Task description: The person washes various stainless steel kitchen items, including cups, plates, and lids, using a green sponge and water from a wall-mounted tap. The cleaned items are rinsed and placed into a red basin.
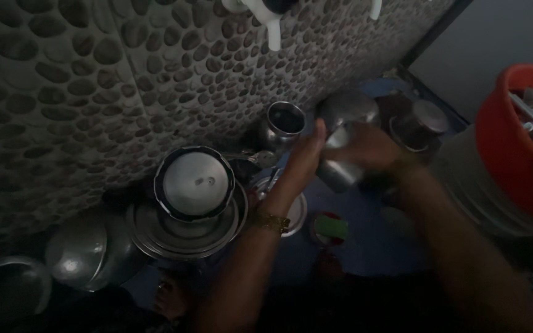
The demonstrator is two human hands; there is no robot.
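Both my hands hold a steel tumbler (339, 161) over the floor, in dim light. My left hand (304, 158) presses its left side, with a gold bangle on that wrist. From the right, my right hand (374, 148) wraps the cup; the hand is blurred. Behind the cup stands a round steel pot (348, 110). A small steel pot with a dark opening (284, 121) stands against the pebble wall.
An upturned lidded vessel (195, 182) rests on stacked steel plates (183, 233). Steel bowls (78, 258) lie at the lower left. A lidded steel pot (424, 122) stands at the right, beside an orange tub (516, 148) of utensils. A green scrubber (330, 227) lies on the blue floor. My foot (169, 297) shows below.
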